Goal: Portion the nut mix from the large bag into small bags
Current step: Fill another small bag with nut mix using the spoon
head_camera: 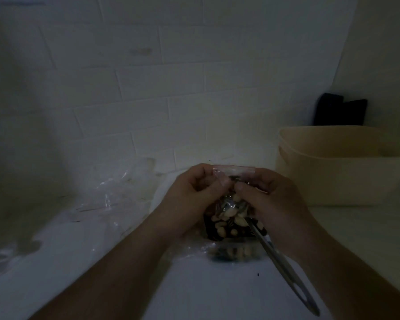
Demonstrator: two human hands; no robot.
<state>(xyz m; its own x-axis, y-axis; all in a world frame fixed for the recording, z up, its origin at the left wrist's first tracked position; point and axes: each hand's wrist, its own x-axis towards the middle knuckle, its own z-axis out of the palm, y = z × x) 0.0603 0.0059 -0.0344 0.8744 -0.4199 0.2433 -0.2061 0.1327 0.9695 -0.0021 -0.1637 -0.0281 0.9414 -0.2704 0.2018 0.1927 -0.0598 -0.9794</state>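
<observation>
Holding a small bag (233,179) of nut mix (229,218) upright over the white table (194,292), both hands pinch its top edge. The left hand (192,192) has its fingers curled round the left corner of the pink zip strip, thumb toward the middle; the right hand (270,197) pinches the strip from the other side, thumb almost touching the left thumb. It looks as if the seal is being pressed closed, though the dim light leaves that uncertain.

This bag should handle as soft and slack: thin clear film that gives no support of its own, with loose, fairly light nuts that shift and sag to the bottom. The film is likely slippery, so the stiffer zip strip at the top is the sensible place to grip, with a hand beneath if it must be carried.

Pale peanuts and dark pieces show through the film, filling the lower part.

A metal spoon (284,264) lies slanting under the right wrist, its bowl among the nuts and its handle running toward the viewer. Just below the held bag lies another clear bag of nuts (233,252), flat on the table. Crumpled clear plastic (118,192) sits to the left, near the tiled wall (148,88). A beige tub (337,165) stands to the right, with a dark object (340,112) behind it.
</observation>
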